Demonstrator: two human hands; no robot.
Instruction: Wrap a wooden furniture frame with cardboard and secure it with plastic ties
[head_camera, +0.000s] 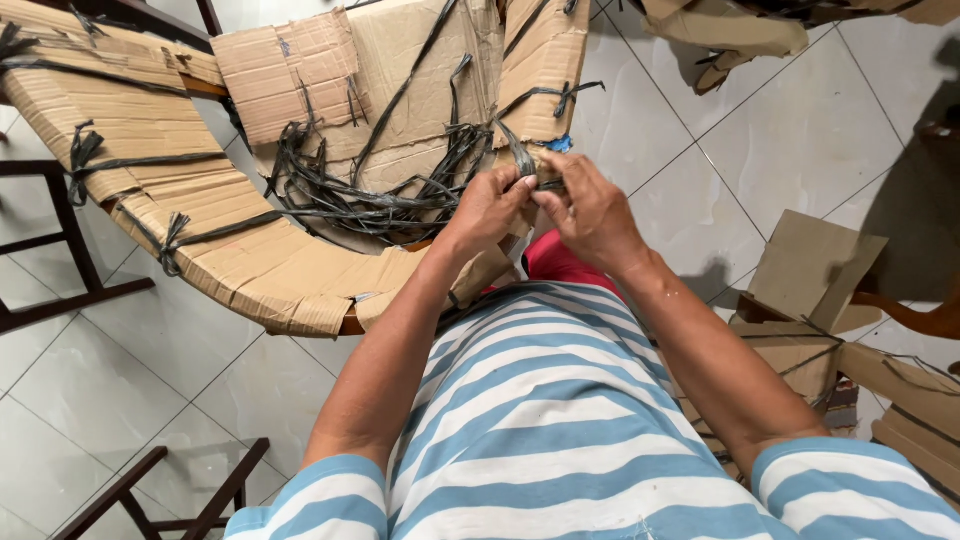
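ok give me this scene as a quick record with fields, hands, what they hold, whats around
left hand: left hand pinches a black strap at the cardboard edge
right hand: right hand meets it, fingers on the same strap
grip: both closed on the strap
strap pile: tangle of black straps lies on the cardboard
wrapped piece: curved wooden piece covered in cardboard, tied with straps
floor: pale tiles
nearby: dark wooden frame at left, more cardboard-wrapped parts at right
clothing: blue and white striped shirt
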